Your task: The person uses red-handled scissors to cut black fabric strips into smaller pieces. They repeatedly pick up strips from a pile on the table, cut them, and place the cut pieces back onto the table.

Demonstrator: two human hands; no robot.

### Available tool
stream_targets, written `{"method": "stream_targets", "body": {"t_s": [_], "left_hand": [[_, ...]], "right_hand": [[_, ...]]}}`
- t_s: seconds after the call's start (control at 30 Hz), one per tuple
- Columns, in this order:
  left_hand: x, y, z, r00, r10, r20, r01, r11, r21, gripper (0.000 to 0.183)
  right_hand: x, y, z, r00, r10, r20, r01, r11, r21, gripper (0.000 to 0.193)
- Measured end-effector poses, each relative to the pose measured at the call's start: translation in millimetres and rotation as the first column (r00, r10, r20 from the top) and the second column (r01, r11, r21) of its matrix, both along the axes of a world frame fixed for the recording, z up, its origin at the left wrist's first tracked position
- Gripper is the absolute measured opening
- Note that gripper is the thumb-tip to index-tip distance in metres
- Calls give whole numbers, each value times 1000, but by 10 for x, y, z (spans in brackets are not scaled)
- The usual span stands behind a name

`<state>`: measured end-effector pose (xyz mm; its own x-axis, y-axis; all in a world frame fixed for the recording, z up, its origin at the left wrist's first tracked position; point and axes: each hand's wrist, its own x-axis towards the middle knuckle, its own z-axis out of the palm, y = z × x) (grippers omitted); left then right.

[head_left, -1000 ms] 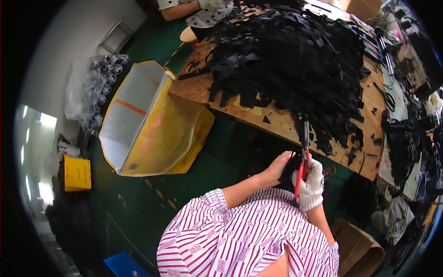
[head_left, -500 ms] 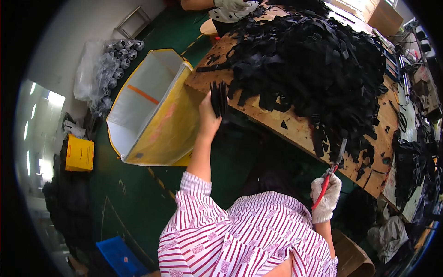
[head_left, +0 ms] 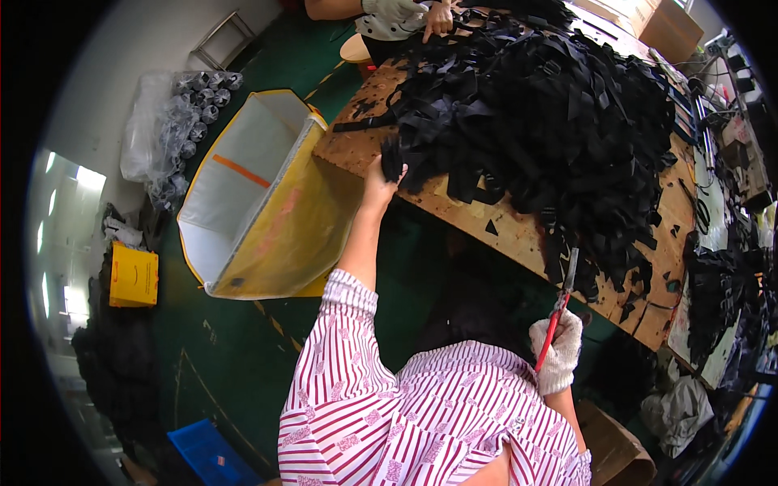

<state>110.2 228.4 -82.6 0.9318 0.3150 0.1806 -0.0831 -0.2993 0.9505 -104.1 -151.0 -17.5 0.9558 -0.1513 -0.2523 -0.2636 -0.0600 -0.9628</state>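
My bare left hand is closed around a bundle of short black fabric strips at the near left edge of the wooden table. A large tangled heap of black straps covers much of the tabletop, right beside that hand. My right hand, in a white knitted glove, grips a red-handled tool with a long narrow grey metal tip. The tip points away from me, over the table's front edge near hanging straps. Whether the tool is scissors or pliers cannot be made out.
A yellow open-topped bag with a pale lining stands left of the table. Across the table, a co-worker's hands are at the heap, one gloved. A yellow box and a blue bin are farther left.
My left hand has moved right with the strips, to the table edge beside the heap. The right hand and its tool have shifted slightly left. A co-worker's bare hand has come into view.
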Motion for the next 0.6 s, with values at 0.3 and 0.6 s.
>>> {"method": "stream_targets", "body": {"t_s": [0.3, 0.6], "left_hand": [[-851, -771, 1060, 957, -288, -43, 260, 911, -320, 46], [-1399, -1928, 687, 618, -785, -45, 633, 531, -563, 25]], "right_hand": [[90, 119, 21, 995, 91, -39, -88, 994, 68, 43], [399, 56, 214, 990, -73, -118, 102, 959, 263, 41]]}}
